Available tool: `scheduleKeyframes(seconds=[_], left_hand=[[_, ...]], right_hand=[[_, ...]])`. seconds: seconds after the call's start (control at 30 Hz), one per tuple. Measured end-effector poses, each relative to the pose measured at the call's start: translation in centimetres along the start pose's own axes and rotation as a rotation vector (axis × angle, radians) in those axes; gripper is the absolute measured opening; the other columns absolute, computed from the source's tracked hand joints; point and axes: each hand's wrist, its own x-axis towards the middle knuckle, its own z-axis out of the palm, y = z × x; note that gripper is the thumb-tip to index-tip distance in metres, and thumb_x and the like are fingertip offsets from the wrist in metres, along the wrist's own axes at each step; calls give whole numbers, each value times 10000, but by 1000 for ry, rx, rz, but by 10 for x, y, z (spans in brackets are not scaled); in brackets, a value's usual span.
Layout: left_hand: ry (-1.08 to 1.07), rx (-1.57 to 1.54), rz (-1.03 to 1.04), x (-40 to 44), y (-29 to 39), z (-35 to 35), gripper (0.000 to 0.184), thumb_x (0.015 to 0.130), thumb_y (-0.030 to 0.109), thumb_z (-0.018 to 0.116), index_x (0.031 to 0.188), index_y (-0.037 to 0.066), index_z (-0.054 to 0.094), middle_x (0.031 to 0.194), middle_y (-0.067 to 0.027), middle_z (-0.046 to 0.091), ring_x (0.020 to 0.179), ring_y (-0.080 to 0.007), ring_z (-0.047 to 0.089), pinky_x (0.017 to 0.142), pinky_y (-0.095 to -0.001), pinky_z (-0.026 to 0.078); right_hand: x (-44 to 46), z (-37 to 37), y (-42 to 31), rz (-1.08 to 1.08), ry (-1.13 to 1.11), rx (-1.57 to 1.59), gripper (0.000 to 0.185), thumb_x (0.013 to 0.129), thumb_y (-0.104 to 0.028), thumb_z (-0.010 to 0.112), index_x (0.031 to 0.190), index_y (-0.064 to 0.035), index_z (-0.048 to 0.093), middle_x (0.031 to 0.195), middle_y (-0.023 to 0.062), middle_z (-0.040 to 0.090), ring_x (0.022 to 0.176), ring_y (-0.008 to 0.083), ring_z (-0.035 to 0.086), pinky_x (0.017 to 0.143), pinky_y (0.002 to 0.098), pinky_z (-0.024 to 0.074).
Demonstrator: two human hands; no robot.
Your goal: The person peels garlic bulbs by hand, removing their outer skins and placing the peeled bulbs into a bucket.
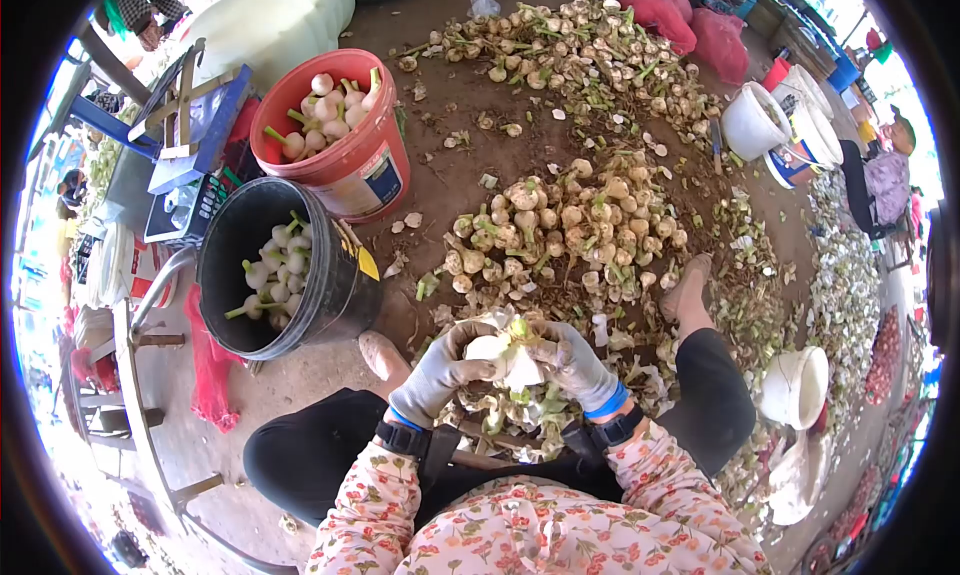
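Note:
A white garlic bulb [488, 348] with loosened, papery skin is held between my two gloved hands, above a litter of peels. My left hand [447, 368] has its fingers wrapped round the bulb's left side. On the other side, my right hand [574, 363] pinches the bulb and its skin. Just beyond the hands lies a heap of unpeeled garlic bulbs [570, 220] on the ground. To the left, a black bucket [340, 285] and a red bucket [375, 175] both hold peeled white bulbs with green stems.
A larger garlic heap [600, 60] lies farther back. White buckets [755, 122] stand at the upper right, near a knife [716, 145]. Another white bucket [795, 387] is at the right. A metal-framed chair [140, 405] stands left. A seated person [880, 180] is at far right.

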Motion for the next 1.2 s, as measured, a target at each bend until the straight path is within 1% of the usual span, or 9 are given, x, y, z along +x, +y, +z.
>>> scheduleKeyframes(seconds=[0.23,0.47,0.7,0.83,0.9,0.97,1.03,1.07,1.2], left_hand=[[-238,-454,-112,-3,-29,-13,706,718,208,739,1312,74,382,1109,-89,579,937,-208,615,698,-300,547],[181,120,-43,-4,-15,9,524,745,245,708,1172,44,479,1040,-43,561,937,-138,560,782,-267,472],[-313,-689,53,-18,-35,-6,662,663,414,743,1153,46,491,951,-80,599,688,-78,524,528,-198,405],[-433,-188,266,-4,8,28,644,719,522,645,1105,22,525,906,-107,598,713,-114,521,582,-233,413],[65,-375,47,-12,-17,8,460,801,425,564,985,4,586,905,-98,607,857,-237,588,717,-348,466],[96,-501,240,-3,-44,-11,379,859,363,508,999,17,576,938,-101,609,884,-259,590,749,-368,471],[255,-239,398,0,-47,-15,324,922,322,462,1002,29,575,891,-91,638,832,-221,624,736,-338,520],[223,-515,367,6,-47,-22,337,929,327,447,1009,25,576,895,-91,636,822,-229,618,738,-350,519],[234,-981,209,7,-31,-39,398,933,397,463,1056,36,580,960,-99,624,854,-256,590,742,-385,513]], right_hand=[[1,2,18,-475,49,-450,262,891,-210,595,1037,6,587,915,3,602,758,81,552,661,224,456],[-2,10,6,-74,53,-296,259,893,-210,590,1046,-1,604,799,-23,567,694,49,484,622,206,421],[-3,1,20,-206,17,-2,296,864,-155,623,1090,28,565,935,32,645,864,86,598,753,217,475],[-15,5,26,-306,159,-335,384,859,-173,632,1154,45,518,962,41,638,916,109,585,804,258,469],[-11,1,18,-415,94,-545,399,870,-173,618,1179,50,498,955,38,635,902,108,583,799,255,469],[-12,5,9,-577,89,-798,344,872,-192,617,1098,49,521,894,51,632,793,117,590,710,239,480],[-9,14,10,-14,65,89,266,854,-220,645,901,37,597,811,71,644,658,139,617,608,237,495],[-12,20,5,-12,128,-483,341,849,-276,653,914,53,591,737,69,622,585,119,587,543,230,477],[-17,30,7,-246,-142,-442,267,865,-181,619,973,61,589,839,105,627,713,157,609,627,268,507]])
